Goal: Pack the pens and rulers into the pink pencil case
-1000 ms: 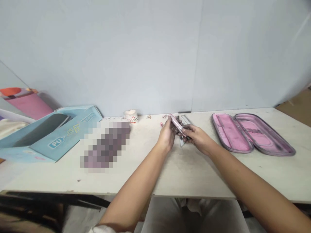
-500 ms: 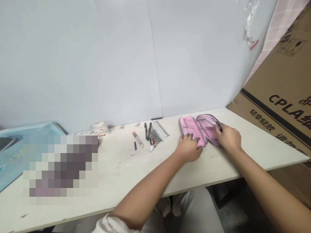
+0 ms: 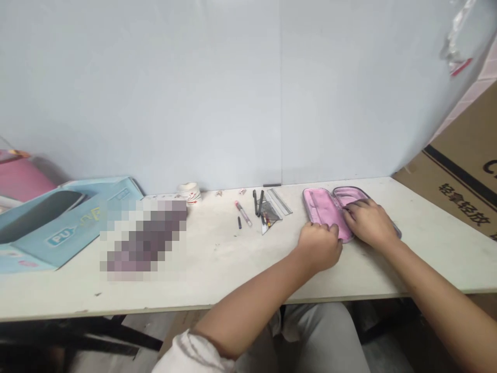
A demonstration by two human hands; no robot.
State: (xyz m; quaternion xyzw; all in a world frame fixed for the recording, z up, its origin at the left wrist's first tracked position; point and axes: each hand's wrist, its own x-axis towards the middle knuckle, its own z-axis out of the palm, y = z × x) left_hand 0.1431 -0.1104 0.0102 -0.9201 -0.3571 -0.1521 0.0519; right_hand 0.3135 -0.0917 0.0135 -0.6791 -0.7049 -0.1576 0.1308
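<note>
Box (image 3: 83,233) reads "PU"; right hand (image 3: 368,223) touches pink case (image 3: 326,207).

Pale grey wall (image 3: 155,103), vertical seam (image 3: 280,114). Off-white tabletop (image 3: 217,274) against it, dark supports (image 3: 128,331) beneath. Right: large brown cardboard box (image 3: 462,168), pink tiled strip (image 3: 482,80) beyond. Soft light.

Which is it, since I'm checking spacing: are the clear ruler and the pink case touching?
Apart. The head view shows a strip of tabletop between the clear ruler and the left edge of the pink case.
</note>
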